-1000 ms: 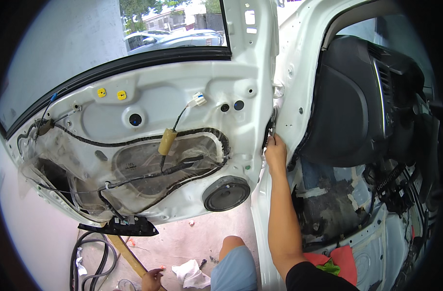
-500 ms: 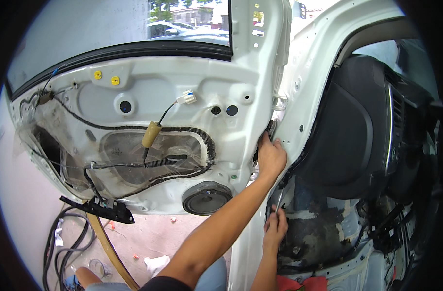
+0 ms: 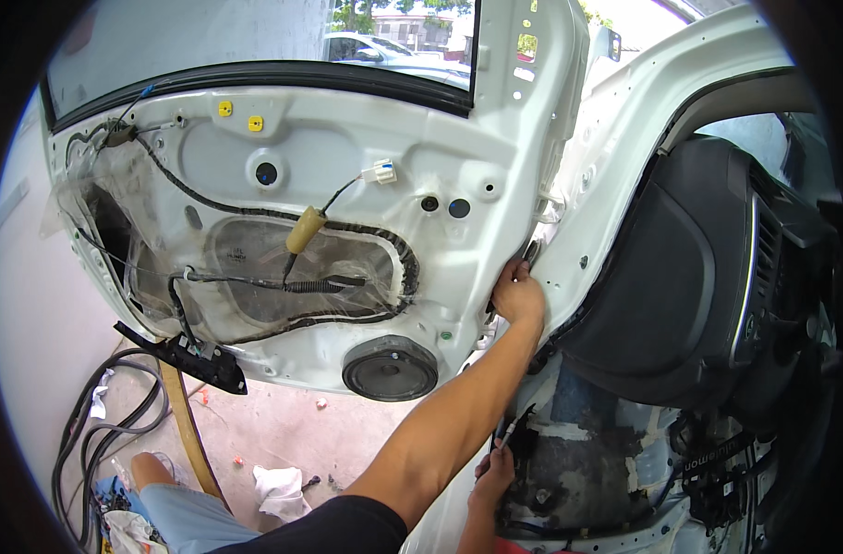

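My left hand (image 3: 518, 291) reaches into the gap between the open white car door (image 3: 255, 152) and the door pillar (image 3: 583, 208). Its fingers are bent closed at a small dark part (image 3: 532, 251) in that gap; what they grip is mostly hidden. Lower down, beside the sill, my right hand (image 3: 495, 471) is closed around a slim tool (image 3: 503, 430) with a thin shaft pointing up; its kind is unclear. Left of my left forearm, a round black speaker (image 3: 390, 367) sits in the door's lower corner.
A wiring harness (image 3: 310, 284) with a white connector (image 3: 382, 172) hangs on the stripped door panel. Black hoses (image 3: 70, 434) and a white cloth (image 3: 281, 491) lie on the floor. The dark dashboard (image 3: 643, 268) stands right, above the bare cabin floor (image 3: 578, 462).
The view has shifted, with the door sitting further right and my black sleeve showing more. My left hand stays in the gap. The right hand and its tool have moved lower and left.
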A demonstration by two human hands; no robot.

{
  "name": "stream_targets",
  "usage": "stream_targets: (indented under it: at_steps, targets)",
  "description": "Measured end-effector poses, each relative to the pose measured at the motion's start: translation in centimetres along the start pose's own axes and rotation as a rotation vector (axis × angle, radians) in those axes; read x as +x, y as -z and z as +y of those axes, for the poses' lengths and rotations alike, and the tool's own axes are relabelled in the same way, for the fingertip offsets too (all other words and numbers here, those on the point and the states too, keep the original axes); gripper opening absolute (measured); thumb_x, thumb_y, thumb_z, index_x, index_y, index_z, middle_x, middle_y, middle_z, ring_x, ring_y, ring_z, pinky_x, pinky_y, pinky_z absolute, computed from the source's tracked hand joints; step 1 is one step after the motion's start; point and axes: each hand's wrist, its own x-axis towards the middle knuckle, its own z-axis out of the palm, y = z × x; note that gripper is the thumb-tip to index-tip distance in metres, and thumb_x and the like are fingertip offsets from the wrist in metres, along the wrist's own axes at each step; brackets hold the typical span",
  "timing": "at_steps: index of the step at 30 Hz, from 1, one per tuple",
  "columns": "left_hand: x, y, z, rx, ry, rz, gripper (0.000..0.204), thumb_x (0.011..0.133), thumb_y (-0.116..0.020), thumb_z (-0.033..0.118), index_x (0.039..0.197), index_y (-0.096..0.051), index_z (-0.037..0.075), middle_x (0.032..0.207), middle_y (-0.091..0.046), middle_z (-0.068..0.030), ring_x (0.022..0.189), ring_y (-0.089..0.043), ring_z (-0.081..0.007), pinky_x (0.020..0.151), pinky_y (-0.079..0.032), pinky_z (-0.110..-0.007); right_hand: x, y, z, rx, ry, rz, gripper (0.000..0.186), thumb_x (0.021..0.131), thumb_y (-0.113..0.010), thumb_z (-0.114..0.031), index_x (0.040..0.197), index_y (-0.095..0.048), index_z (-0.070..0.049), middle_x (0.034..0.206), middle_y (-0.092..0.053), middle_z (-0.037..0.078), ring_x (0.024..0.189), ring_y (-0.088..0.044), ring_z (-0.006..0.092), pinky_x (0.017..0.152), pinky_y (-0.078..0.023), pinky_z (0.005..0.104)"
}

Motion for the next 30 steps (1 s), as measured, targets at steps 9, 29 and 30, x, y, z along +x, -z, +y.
stream_targets:
  at_steps: [9,29,30]
  targets:
    - [-0.6,0.8,0.7,-0.013,-0.03,-0.046,0.025,0.095,-0.063,0.041,0.108,-0.078,0.026,0.11,-0.075,-0.003,0.108,-0.065,-0.0293,0.108,-0.028,-0.052,0.7,0.9,0.7,0.064,-0.005,0.001,0.023,0.102,-0.052,-0.015,0.118,-0.064,-0.002,0.065,-0.05,-0.001,0.051,-0.044,0.0076,0.045,-0.035,0.023]
    - [1.5,0.0,-0.2,-0.454,0.334,-0.284,0.042,0.086,-0.073,0.035,0.115,-0.074,0.005,0.123,-0.07,-0.0135,0.119,-0.061,-0.0271,0.104,-0.043,-0.037,0.5,1.0,-0.2,0.08,-0.042,0.006,0.03,0.102,-0.052,-0.024,0.122,-0.063,-0.005,0.065,-0.049,-0.001,0.054,-0.04,0.0089,0.051,-0.034,0.0252]
    - [1.6,-0.1,0.1,-0.472,0.349,-0.28,0.041,0.087,-0.074,0.03,0.116,-0.073,0.002,0.121,-0.07,-0.0137,0.114,-0.061,-0.0259,0.1,-0.045,-0.037,0.5,1.0,-0.2,0.091,-0.063,0.025,0.03,0.102,-0.052,-0.024,0.122,-0.063,-0.005,0.065,-0.049,-0.001,0.054,-0.04,0.0089,0.052,-0.034,0.0252]
